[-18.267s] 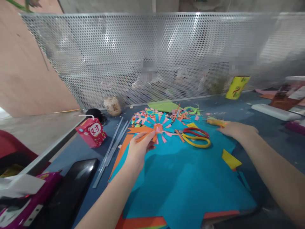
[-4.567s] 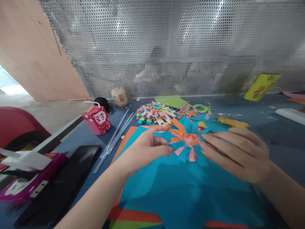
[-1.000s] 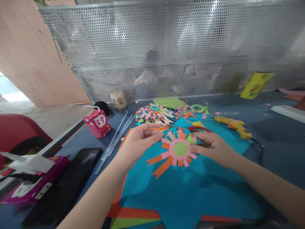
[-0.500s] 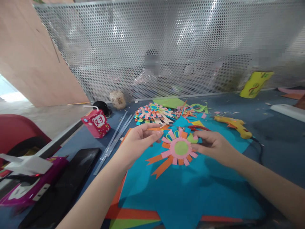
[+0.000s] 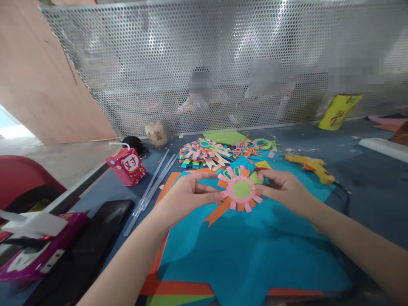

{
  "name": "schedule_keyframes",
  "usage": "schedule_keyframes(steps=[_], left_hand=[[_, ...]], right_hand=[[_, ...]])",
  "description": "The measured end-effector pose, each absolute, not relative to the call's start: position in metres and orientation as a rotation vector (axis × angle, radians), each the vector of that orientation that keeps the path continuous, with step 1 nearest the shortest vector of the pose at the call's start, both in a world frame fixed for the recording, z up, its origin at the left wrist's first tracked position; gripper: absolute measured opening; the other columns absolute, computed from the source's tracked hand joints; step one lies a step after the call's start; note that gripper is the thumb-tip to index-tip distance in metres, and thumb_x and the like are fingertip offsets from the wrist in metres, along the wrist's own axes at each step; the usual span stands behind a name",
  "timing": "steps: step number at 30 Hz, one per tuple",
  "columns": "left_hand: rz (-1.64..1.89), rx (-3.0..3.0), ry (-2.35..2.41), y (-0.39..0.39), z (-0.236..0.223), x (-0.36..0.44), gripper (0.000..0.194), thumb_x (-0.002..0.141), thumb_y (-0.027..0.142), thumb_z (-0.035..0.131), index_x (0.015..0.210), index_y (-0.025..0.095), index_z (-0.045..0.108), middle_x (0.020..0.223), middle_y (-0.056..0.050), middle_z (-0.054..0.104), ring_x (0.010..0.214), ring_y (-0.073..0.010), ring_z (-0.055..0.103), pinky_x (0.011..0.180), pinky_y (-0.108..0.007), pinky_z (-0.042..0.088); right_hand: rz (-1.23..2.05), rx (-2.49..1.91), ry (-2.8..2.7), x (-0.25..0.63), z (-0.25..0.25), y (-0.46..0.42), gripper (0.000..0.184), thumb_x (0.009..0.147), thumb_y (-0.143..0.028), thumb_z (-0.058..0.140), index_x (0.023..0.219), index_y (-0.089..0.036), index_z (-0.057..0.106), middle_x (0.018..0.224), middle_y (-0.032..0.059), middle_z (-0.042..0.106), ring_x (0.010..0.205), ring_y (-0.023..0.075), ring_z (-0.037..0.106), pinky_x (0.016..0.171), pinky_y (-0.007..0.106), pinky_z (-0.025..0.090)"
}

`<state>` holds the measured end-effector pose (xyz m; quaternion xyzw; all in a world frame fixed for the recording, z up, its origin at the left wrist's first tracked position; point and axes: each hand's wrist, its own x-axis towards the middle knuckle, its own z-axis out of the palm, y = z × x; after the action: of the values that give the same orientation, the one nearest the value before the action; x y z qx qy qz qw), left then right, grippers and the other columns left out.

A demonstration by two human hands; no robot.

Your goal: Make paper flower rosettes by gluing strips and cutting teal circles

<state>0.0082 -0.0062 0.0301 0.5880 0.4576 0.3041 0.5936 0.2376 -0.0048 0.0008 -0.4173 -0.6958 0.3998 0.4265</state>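
Nearest, a blue paper sheet (image 5: 248, 250) lies on orange paper (image 5: 178, 289) at the near side of the bench (image 5: 372, 199). To its left are a black phone (image 5: 84, 250), a purple-and-white power strip (image 5: 54, 255) with a white plug (image 5: 41, 225) in it, clear glue sticks (image 5: 151, 191) and a red juice box (image 5: 126, 167) with a bent white straw. On the right, a yellow glue gun (image 5: 310, 165) lies on its side, partly over the blue sheet. Beyond the sheet sit a heap of finished rosettes (image 5: 204, 148), shredded paper strips (image 5: 247, 148) and light green paper (image 5: 226, 137); farther right, a yellow canister (image 5: 339, 112) leans near the perforated metal screen (image 5: 207, 46).

The phone and power strip are cut off by the frame, as is a white bar (image 5: 382, 148) at the right edge. A bit of red behind the right hand (image 5: 283, 187) is mostly covered. People beyond the screen are blurred.

The paper rosette (image 5: 242, 189), pink with a green centre, is held between both hands above the blue sheet, facing up. The left hand (image 5: 186, 193) has a narrow grip at its left edge; the right pinches the opposite edge between thumb and fingers.
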Motion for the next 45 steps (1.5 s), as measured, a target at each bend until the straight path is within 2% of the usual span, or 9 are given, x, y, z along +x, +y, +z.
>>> schedule_keyframes(steps=[11,18,24,28,33,36,40,43,45], left_hand=[[0.579,1.533,1.201,0.001,0.03,0.003,0.049,0.065,0.02,0.066,0.111,0.012,0.053,0.071,-0.004,0.072,0.065,-0.0187,0.068,0.068,-0.03,0.052],[0.586,1.821,1.732,0.014,0.023,-0.006,0.027,0.066,0.014,0.058,0.092,0.014,0.058,0.058,0.001,0.067,0.057,-0.0169,0.065,0.063,-0.026,0.048],[0.722,2.047,1.929,0.018,0.024,-0.014,0.015,0.07,0.018,0.054,0.082,0.019,0.064,0.073,-0.001,0.07,0.072,-0.0171,0.064,0.066,-0.024,0.045],[0.791,2.085,2.221,0.016,0.035,-0.027,0.021,0.078,0.026,0.047,0.084,0.021,0.067,0.086,-0.005,0.07,0.083,-0.0216,0.063,0.072,-0.028,0.045],[0.359,1.849,2.684,0.019,0.043,-0.049,0.027,0.076,0.018,0.04,0.082,0.016,0.067,0.089,-0.019,0.066,0.084,-0.0352,0.062,0.061,-0.038,0.045],[0.345,1.937,2.597,0.022,0.039,-0.049,0.028,0.079,0.02,0.038,0.082,0.015,0.066,0.087,-0.019,0.066,0.083,-0.0336,0.062,0.063,-0.038,0.045],[0.386,2.185,2.332,0.025,0.031,-0.035,0.038,0.087,0.034,0.029,0.088,0.017,0.063,0.092,-0.015,0.066,0.09,-0.0286,0.061,0.072,-0.035,0.044],[0.361,2.257,2.153,0.026,0.022,-0.027,0.035,0.079,0.046,0.045,0.096,0.019,0.06,0.099,-0.011,0.065,0.096,-0.0265,0.059,0.076,-0.031,0.044],[0.312,2.245,2.093,0.026,0.017,-0.027,0.046,0.068,0.048,0.059,0.101,0.016,0.058,0.104,-0.012,0.064,0.099,-0.0282,0.058,0.077,-0.031,0.044]], right_hand=[[1.096,-1.188,-1.495,0.246,-0.005,0.009,0.03,0.064,-0.04,0.067,0.083,-0.02,0.057,0.062,-0.0032,0.055,0.052,0.0093,0.049,0.046,0.021,0.041],[1.094,-1.108,-1.193,0.261,-0.004,0.025,0.028,0.065,-0.037,0.07,0.083,-0.02,0.058,0.06,-0.0042,0.058,0.052,0.0083,0.052,0.045,0.017,0.043],[1.182,-1.143,-1.089,0.268,-0.007,0.035,0.033,0.058,-0.031,0.075,0.085,-0.022,0.058,0.065,-0.0038,0.059,0.05,0.01,0.054,0.044,0.021,0.048],[1.011,-1.137,-1.12,0.27,-0.01,0.038,0.032,0.058,-0.034,0.074,0.083,-0.021,0.058,0.069,-0.0014,0.061,0.052,0.013,0.055,0.043,0.025,0.048],[0.535,-1.041,-1.119,0.273,-0.006,0.036,0.026,0.067,-0.037,0.066,0.083,-0.023,0.051,0.078,-0.0007,0.058,0.053,0.0126,0.053,0.043,0.025,0.045],[0.326,-1.017,-1.28,0.268,-0.002,0.025,0.02,0.074,-0.034,0.059,0.085,-0.024,0.045,0.079,-0.0008,0.054,0.047,0.0112,0.05,0.045,0.028,0.045],[0.156,-1.078,-1.593,0.258,-0.002,0.01,0.013,0.08,-0.03,0.052,0.088,-0.023,0.045,0.084,0.0042,0.054,0.056,0.0148,0.056,0.054,0.031,0.049],[-0.029,-0.992,-1.993,0.255,-0.007,0.007,0.01,0.083,-0.025,0.046,0.092,-0.022,0.05,0.086,0.0077,0.061,0.074,0.0202,0.061,0.067,0.036,0.05],[-0.066,-0.839,-2.297,0.254,-0.009,0.007,0.016,0.084,-0.02,0.042,0.096,-0.022,0.053,0.094,0.0088,0.063,0.091,0.0219,0.059,0.079,0.038,0.048]])
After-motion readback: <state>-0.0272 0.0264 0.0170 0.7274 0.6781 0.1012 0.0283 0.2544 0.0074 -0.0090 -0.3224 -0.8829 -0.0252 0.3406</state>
